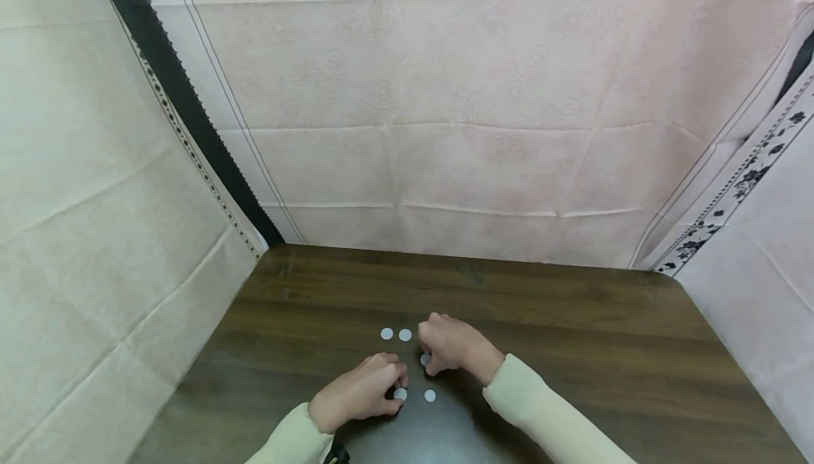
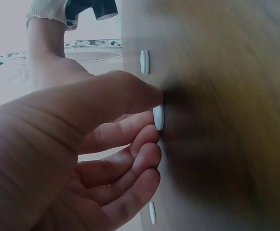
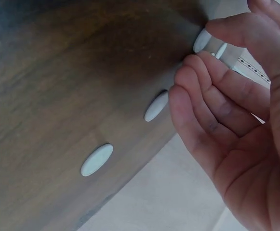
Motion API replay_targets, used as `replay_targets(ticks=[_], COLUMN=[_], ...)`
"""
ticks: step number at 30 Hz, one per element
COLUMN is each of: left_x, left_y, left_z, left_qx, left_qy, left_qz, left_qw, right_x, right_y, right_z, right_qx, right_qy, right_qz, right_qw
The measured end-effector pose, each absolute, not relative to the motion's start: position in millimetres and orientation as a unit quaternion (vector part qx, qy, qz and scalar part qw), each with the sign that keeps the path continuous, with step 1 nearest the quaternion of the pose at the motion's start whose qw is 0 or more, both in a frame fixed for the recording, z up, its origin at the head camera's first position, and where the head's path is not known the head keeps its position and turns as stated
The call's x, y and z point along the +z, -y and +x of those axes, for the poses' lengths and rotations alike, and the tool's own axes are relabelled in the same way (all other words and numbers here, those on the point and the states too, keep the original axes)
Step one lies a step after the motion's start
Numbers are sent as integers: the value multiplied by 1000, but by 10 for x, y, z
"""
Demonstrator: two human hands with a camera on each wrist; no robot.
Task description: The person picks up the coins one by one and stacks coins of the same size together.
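Observation:
Several small white round discs lie on the wooden table. My left hand (image 1: 365,390) pinches one white disc (image 1: 400,394) by its edges, between thumb and fingers; the left wrist view shows this disc (image 2: 158,117) flat at the table surface below the thumb tip. Farther forward and to the right, my right hand (image 1: 453,342) has thumb and index finger at opposite edges of another disc (image 1: 425,359). In the right wrist view that disc (image 3: 202,40) shows between the two fingertips, its ends partly covered. The other fingers of both hands are bent.
Two discs sit side by side at the far left, one disc (image 1: 386,334) beside another (image 1: 405,335). A further disc (image 1: 429,396) lies right of my left hand. The brown table (image 1: 572,351) is bordered by pale cloth (image 1: 445,132) behind and at both sides.

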State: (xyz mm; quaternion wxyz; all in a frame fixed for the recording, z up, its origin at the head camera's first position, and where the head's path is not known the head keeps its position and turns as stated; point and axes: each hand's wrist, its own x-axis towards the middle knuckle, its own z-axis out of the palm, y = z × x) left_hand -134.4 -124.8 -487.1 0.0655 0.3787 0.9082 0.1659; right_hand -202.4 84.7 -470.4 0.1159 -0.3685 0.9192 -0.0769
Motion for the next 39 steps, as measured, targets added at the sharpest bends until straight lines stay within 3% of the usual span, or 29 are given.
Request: replay_targets(ticks=[25, 39], left_x=[-4951, -4946], left_y=[1263, 1275], left_z=[-1345, -1317], left_qx=[200, 200], left_qy=[-905, -905], left_qz=[373, 374], left_qw=[51, 45], right_x=[-4846, -4815], right_y=[-917, -965], right_z=[-2041, -2021], right_qx=[-51, -76], right_qy=[-914, -917], right_qz=[-397, -380], right_qw=[67, 95])
